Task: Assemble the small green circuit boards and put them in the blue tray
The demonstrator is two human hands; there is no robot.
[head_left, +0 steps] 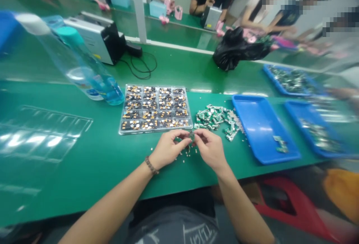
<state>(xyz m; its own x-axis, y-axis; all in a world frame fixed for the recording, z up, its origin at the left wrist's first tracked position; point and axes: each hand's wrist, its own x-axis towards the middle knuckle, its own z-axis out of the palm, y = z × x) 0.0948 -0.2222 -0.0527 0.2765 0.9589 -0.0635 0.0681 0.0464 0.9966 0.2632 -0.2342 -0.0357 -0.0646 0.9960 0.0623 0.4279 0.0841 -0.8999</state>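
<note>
My left hand (169, 147) and my right hand (210, 148) meet over the green table, their fingertips pinched on a small green circuit board (192, 135). Fingers hide much of the board. Just behind my hands lies a clear compartment tray (121, 129) filled with small black, orange and white parts. To the right of it is a loose pile of green circuit boards (211, 117). Tiny pale bits (183, 161) are scattered on the table beneath my fingers.
A blue tray (256, 124) with a circuit board (280, 144) stands right, with fuller blue trays beyond. Two bottles (81, 64), a grey box-shaped device (91, 36) and an empty clear tray (53, 135) are left. A black bag (230, 49) lies behind; people sit across.
</note>
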